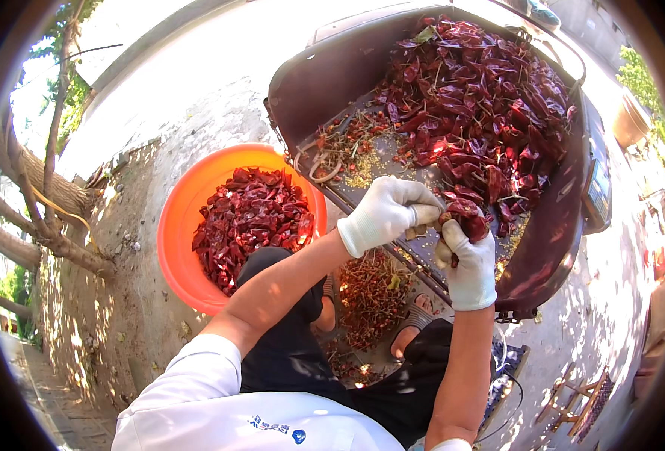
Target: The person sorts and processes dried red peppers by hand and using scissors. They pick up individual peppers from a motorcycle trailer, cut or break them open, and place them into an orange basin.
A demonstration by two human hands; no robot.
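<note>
Just right of the middle of the frame, a dried red pepper [465, 213] lies between the two gloved hands, the right hand [468, 270] clamped on it from below with the thumb against its near side. The left hand's [389, 214] fingers are bunched together at its left end, though I cannot tell whether they pinch it. Its long axis runs roughly left to right, tipping slightly down toward the right; which end bears the stem is hidden.

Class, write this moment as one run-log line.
right hand: gloved, holding dried red chilies | left hand: gloved, at those chilies | brown bin: chili heap | orange basin: chili pieces
</note>
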